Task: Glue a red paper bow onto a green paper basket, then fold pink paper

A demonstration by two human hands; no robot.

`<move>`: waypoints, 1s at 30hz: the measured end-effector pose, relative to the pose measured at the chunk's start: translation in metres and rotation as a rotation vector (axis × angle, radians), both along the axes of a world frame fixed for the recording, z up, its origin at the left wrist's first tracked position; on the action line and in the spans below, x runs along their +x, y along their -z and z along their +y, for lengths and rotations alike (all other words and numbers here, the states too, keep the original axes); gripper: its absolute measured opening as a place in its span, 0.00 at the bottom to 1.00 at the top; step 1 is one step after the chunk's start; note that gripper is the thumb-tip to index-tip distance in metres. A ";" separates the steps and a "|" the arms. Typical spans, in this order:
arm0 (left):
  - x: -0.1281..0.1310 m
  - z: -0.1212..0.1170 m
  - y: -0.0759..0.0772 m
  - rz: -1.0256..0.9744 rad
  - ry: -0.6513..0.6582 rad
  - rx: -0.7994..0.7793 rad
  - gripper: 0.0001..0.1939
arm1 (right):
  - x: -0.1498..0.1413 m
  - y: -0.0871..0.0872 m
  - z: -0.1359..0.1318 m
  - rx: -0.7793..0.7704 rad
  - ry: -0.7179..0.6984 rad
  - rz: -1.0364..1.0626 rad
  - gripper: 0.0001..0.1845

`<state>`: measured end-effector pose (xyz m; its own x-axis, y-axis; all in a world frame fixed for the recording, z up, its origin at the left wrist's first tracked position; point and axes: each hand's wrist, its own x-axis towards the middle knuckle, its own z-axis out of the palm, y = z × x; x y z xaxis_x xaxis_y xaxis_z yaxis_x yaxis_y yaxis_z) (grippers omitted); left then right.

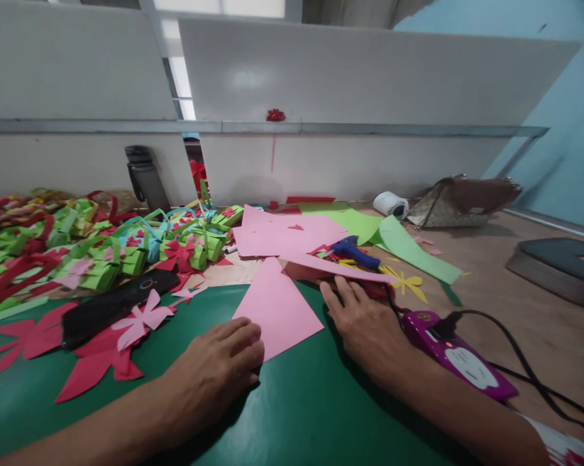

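Note:
A pink paper piece (281,314), wide at the near end and narrow at the far end, lies on the green surface in front of me. My left hand (228,353) is at its near left corner, with bent fingers closed at the paper's edge. To the right, my right hand (359,317) has its fingers apart, their tips at the edge of a raised pink sheet (333,266). Nothing shows inside the right hand. Beyond that sheet lies a blue glue gun (357,251), partly hidden. Larger pink sheets (286,234) are spread farther back.
Red paper flowers (105,356) and a black phone (117,304) lie left, before many small green paper baskets (95,268). A dark bottle (147,178) stands behind. At right are a purple power strip (459,356) with cords, green paper (415,249), and a handbag (466,200).

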<state>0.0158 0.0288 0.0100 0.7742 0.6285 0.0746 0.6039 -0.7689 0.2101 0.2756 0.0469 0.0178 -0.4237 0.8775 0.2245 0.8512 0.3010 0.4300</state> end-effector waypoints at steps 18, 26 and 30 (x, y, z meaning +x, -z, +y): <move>-0.005 -0.012 0.000 0.288 -0.097 0.133 0.06 | -0.005 0.003 -0.020 -0.129 -0.456 0.160 0.02; -0.013 -0.017 0.016 0.219 -0.110 0.174 0.08 | -0.007 0.002 -0.022 -0.168 -0.538 0.251 0.04; -0.004 -0.019 0.001 0.271 -0.150 0.140 0.10 | -0.006 0.002 -0.022 -0.156 -0.604 0.211 0.05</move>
